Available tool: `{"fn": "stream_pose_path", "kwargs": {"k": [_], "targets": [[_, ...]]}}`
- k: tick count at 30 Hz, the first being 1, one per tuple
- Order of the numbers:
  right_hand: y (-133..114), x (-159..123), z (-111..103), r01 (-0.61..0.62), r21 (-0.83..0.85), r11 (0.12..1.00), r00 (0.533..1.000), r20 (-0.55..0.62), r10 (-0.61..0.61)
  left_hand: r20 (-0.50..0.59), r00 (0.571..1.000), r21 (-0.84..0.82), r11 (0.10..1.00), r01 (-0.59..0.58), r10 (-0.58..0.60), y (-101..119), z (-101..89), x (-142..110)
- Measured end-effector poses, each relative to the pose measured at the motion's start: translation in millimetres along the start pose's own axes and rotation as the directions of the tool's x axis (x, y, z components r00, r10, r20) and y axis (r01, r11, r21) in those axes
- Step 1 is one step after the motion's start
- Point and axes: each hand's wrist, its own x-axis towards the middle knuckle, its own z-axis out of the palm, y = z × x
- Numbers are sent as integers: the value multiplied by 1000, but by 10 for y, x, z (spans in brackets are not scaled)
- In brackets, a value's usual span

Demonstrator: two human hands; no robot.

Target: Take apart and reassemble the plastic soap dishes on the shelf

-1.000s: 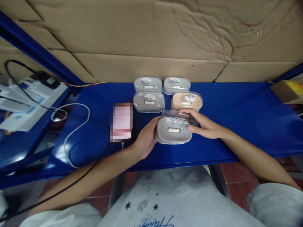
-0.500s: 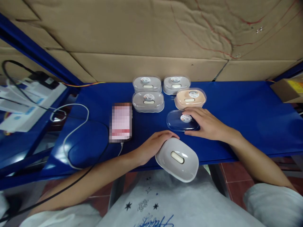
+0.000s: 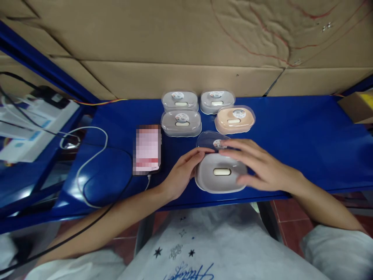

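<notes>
A grey oval plastic box [image 3: 210, 182] without a lid lies at the table's front edge, its hollow facing up with a pale oblong piece in the bottom. My left hand [image 3: 182, 169] grips its left side, thumb along the rim. Over the right side of the box is my right hand [image 3: 256, 163], its fingers spread and slightly blurred; whether they touch the rim I cannot tell. Just behind the box lies a clear lid [image 3: 206, 140] with a round sticker, partly covered by the box and my right fingers.
Several lidded boxes stand at the back: grey ones [image 3: 180, 130] and a peach one [image 3: 229, 126]. To the left lie a phone [image 3: 147, 149] on a white cable and a power strip [image 3: 37, 132] with cords. A cardboard box [image 3: 355, 111] stands far right.
The grey box has gone from tilted over the front edge to nearly level, farther onto the table. My right hand has come off the clear lid and moved over the box.
</notes>
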Motion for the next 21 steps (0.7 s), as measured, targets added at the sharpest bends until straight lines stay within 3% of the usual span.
{"fn": "stream_pose_path", "kwargs": {"k": [3, 7, 11, 15, 18, 21], "targets": [[-89, 22, 161, 75, -12, 997, 997, 34, -74, -6, 999, -7, 999, -35, 35, -36, -17, 9], [-94, 52, 362, 100, -46, 994, 993, -64, -103, -25, 996, 7, 997, -81, 81, -80, -29, 17], [-68, 58, 395, 90, -7, 996, 984, -157, -90, 98, 984, -25, 989, -147, 148, -90, -40, 2], [-37, 63, 231, 12, 93, 996, 992, -124, -1, 276, 939, 41, 974, -224, 205, -41, -57, -11], [38, 25, -42, -52, 195, 979, 998, -22, 57, 297, 944, 159, 967, -200, 146, -19, -46, -12], [172, -102, -400, -190, 203, 960, 978, 126, 167, 334, 940, 239, 958, -159, 73, -61, -33, -20]]}}
